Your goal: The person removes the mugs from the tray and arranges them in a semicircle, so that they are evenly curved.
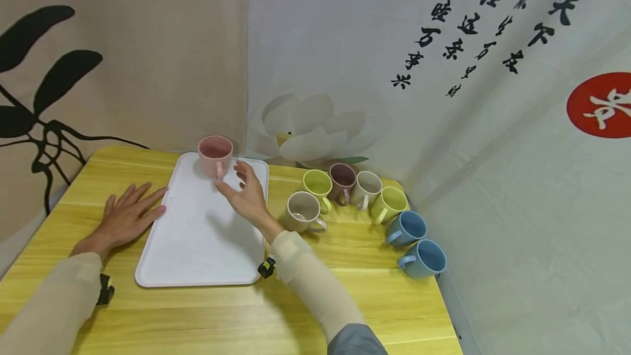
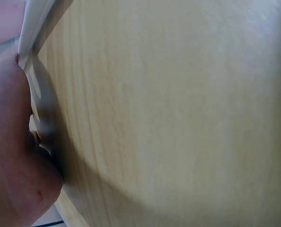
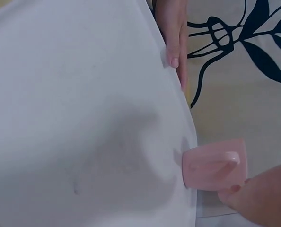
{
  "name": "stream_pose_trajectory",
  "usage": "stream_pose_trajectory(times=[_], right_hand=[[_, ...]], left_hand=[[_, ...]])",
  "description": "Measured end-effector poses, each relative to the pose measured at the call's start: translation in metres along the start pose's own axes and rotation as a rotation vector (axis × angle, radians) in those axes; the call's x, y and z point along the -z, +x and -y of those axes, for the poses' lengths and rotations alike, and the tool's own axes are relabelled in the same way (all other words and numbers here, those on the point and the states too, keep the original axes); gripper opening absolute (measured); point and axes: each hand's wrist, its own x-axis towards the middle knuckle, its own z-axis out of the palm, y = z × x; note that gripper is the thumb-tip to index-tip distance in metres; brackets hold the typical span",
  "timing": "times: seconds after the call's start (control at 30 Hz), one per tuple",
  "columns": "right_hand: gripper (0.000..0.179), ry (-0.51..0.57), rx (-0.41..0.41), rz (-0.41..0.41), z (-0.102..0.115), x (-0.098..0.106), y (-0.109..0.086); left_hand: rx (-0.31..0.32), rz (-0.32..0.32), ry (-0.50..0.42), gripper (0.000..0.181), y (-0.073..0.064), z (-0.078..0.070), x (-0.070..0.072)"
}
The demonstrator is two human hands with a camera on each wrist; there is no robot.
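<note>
A pink mug (image 1: pixel 215 152) stands upright at the far end of a white tray (image 1: pixel 204 245), its handle turned toward the person. My right hand (image 1: pixel 246 196) hovers over the tray beside this mug, fingers loosely bent and spread apart from the thumb. The thumb tip lies right by the handle; in the right wrist view the hand overlaps the lower side of the pink mug (image 3: pixel 214 165). Flat on the table, my left hand (image 1: pixel 129 218) has its fingers spread, and the fingertips touch the tray's left edge.
Right of the tray stands a beige mug (image 1: pixel 302 210). Behind and beyond it curves a row of mugs: a green one (image 1: pixel 317 182), a dark maroon one (image 1: pixel 342 175), a white one, a yellow one (image 1: pixel 393 201) and blue ones (image 1: pixel 424 259). A printed curtain hangs behind the wooden table.
</note>
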Motion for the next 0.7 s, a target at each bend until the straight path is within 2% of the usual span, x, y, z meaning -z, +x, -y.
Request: stream_pose_trajectory(times=[0.47,0.7], right_hand=[[0.077,-0.013,-0.100,0.000,-0.007,-0.024,0.022],[0.080,-0.028,-0.145,0.008,-0.013,-0.032,0.027]], left_hand=[[-0.007,-0.008,0.000,0.070,-0.002,-0.004,0.005],[0.000,-0.002,-0.013,0.071,-0.001,-0.003,0.002]])
